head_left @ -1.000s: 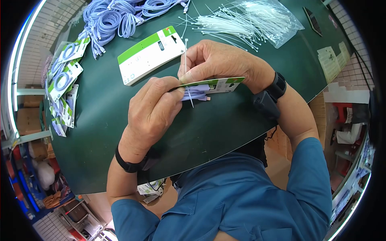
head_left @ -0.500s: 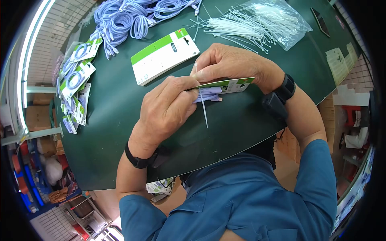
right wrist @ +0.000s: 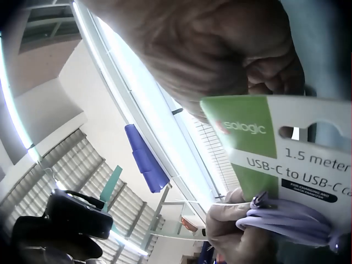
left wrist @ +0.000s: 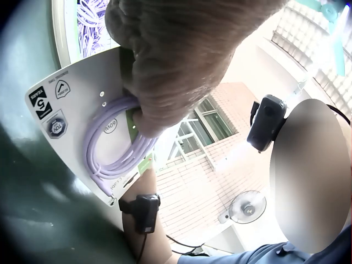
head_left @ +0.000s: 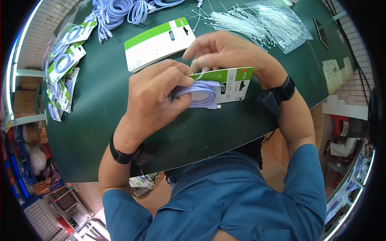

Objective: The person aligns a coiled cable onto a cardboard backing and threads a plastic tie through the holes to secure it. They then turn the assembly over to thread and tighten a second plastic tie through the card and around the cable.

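While bare green table (head_left: 209, 128) lies open toward 6 o'clock, the left hand (head_left: 155, 96) grips the coiled lilac cable (head_left: 201, 94) on the green-and-white cardboard card (head_left: 231, 84) — long axis 9-to-3 — and the right hand (head_left: 229, 54) pinches its top edge.

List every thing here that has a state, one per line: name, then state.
Cable: coiled, lying on the card, held by the left hand.
Card: lifted off the table, tilted, held by both hands.
Right hand: pinching a tie at the card's top.
Ties bag: open, ties spilling out.
Blank cards: stacked flat.
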A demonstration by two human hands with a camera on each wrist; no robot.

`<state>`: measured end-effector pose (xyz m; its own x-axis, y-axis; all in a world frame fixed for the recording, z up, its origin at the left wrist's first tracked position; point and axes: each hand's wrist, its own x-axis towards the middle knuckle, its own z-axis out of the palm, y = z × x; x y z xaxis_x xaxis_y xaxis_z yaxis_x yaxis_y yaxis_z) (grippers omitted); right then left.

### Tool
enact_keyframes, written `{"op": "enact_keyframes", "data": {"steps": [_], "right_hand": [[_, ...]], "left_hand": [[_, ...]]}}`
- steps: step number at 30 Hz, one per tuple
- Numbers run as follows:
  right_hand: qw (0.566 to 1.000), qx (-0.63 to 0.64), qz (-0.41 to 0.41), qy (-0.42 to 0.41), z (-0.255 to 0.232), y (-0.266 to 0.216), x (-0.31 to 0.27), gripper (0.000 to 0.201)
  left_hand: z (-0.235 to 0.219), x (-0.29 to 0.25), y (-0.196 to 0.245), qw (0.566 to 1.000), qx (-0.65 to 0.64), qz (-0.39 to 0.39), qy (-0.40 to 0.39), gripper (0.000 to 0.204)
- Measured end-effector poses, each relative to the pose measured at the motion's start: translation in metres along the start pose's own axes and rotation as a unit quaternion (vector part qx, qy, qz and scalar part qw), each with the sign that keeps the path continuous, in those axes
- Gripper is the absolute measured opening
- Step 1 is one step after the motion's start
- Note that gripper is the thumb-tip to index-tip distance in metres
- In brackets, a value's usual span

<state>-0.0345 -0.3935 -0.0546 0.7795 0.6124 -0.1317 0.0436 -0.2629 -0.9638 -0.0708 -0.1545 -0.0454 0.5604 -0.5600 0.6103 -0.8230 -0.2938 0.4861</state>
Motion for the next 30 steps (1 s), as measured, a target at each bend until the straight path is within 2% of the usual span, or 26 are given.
{"op": "enact_keyframes", "data": {"steps": [1, 3, 4, 5, 7, 8, 9, 11, 12, 16, 20, 23, 30], "right_hand": [[1.000, -0.007, 0.008, -0.008, -0.004, -0.004, -0.003, 0.029], [0.995, 0.023, -0.032, 0.092, -0.019, -0.014, -0.011, 0.026], [0.988, 0.038, -0.053, 0.141, -0.022, -0.017, -0.011, 0.025], [0.990, 0.030, -0.048, 0.130, -0.021, -0.019, -0.010, 0.025], [0.981, -0.088, -0.126, 0.120, -0.009, -0.025, -0.014, 0.022], [0.969, -0.143, -0.166, 0.115, -0.003, -0.026, -0.015, 0.021], [0.970, -0.145, -0.164, 0.109, 0.002, -0.026, -0.014, 0.021], [0.942, -0.244, -0.206, 0.104, 0.015, -0.022, -0.011, 0.018], [0.924, -0.292, -0.226, 0.101, 0.018, -0.021, -0.009, 0.016], [0.906, -0.322, -0.247, 0.121, 0.023, -0.017, -0.005, 0.010], [0.898, -0.345, -0.218, 0.165, 0.037, -0.018, -0.005, 0.007], [0.887, -0.345, -0.239, 0.193, 0.042, -0.017, -0.002, 0.008], [0.857, -0.353, -0.281, 0.249, 0.046, -0.011, 0.004, 0.008]], "left_hand": [[0.000, -0.001, 0.000, 0.999, -0.019, -0.043, -0.002, 0.022], [0.001, -0.004, 0.000, 0.990, -0.056, -0.126, -0.001, 0.018], [0.002, -0.007, -0.001, 0.989, -0.059, -0.133, 0.012, 0.018], [0.002, -0.008, -0.002, 0.980, -0.093, -0.176, 0.006, 0.016], [0.003, -0.010, -0.005, 0.953, -0.161, -0.256, -0.007, 0.013], [0.003, -0.010, -0.005, 0.952, -0.163, -0.260, 0.002, 0.013], [0.002, -0.009, -0.005, 0.947, -0.158, -0.280, -0.017, 0.011], [0.000, -0.008, -0.006, 0.934, -0.148, -0.319, -0.060, 0.009], [-0.001, -0.008, -0.007, 0.933, -0.150, -0.321, -0.057, 0.009], [-0.001, -0.010, -0.009, 0.931, -0.159, -0.320, -0.072, 0.009], [0.004, -0.010, -0.007, 0.943, -0.121, -0.298, -0.086, 0.009], [0.011, -0.013, -0.010, 0.936, -0.179, -0.304, -0.020, 0.012], [0.013, -0.014, -0.009, 0.938, -0.182, -0.295, -0.026, 0.013]]}}
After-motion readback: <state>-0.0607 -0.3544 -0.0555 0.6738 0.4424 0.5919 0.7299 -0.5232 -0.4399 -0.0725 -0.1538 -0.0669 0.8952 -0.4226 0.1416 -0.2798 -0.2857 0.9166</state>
